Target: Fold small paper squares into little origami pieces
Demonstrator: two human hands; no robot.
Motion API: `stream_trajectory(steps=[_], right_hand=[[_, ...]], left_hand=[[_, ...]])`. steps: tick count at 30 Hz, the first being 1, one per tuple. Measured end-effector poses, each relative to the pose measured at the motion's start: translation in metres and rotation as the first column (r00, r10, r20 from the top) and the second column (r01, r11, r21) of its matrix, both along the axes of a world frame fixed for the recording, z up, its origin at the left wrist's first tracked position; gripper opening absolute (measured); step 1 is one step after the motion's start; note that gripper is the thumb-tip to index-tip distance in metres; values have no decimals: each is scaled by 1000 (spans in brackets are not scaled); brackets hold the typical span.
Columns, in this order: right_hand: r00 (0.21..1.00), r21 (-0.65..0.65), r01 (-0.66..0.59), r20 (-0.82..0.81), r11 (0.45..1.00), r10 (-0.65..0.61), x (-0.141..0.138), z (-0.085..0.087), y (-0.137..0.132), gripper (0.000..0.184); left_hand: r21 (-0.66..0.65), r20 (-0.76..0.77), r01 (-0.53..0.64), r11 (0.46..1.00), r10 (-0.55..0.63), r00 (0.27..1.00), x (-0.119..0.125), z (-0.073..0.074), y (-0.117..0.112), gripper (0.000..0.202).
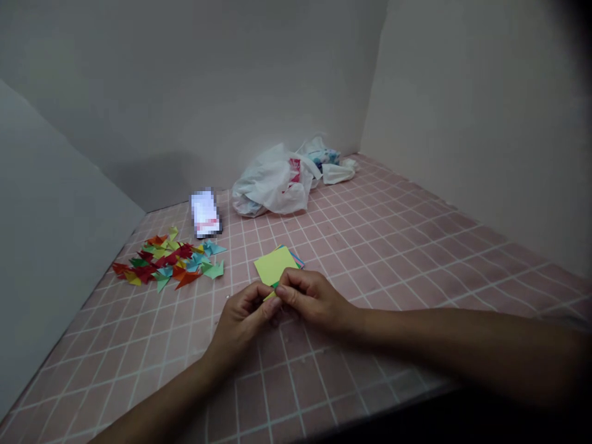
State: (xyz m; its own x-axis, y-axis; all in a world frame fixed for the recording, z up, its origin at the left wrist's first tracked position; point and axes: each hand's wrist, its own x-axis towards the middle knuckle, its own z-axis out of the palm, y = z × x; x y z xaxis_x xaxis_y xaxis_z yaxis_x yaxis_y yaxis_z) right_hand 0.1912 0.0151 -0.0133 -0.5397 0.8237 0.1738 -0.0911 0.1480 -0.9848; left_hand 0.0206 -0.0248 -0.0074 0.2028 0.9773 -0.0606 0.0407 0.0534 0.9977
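Fingertips of my left hand point(247, 311) and my right hand point(317, 301) meet over the table, pinching a small piece of folded paper point(269, 296). Only a yellow-green sliver of it shows; the fingers cover the rest. A bit of darker green shows between the hands, and I cannot tell whether it belongs to the same piece. Just beyond the fingers lies a stack of square coloured paper point(274, 265), yellow-green on top, with blue and pink edges sticking out at the right. My right hand partly covers its near corner.
On the left is a pile of folded paper pieces point(173, 256) in red, orange, yellow, green and blue. A lit phone point(205, 213) with a blurred screen stands behind it. White plastic bags point(275, 182) lie against the back wall. Pink checked cloth point(393, 246) covers the table.
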Motion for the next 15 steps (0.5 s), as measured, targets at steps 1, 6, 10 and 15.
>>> stream_trajectory(steps=[1,6,10,15], right_hand=[[999,-66,-35,-41,997,32,-1,-1,1,24],[990,-269,-127,-87,955,108,-3,-6,6,14],[986,-304,-167,-77,938,150,-4,-5,5,14],[996,-160,-62,-66,985,52,-3,-2,0,17]], left_hand=[[-3,19,-10,1000,10,1000,-1,1,0,23],[-81,78,-89,993,95,992,-6,4,2,19],[-110,109,-69,992,81,991,-6,3,3,22],[-15,46,-111,994,112,993,-3,5,3,18]])
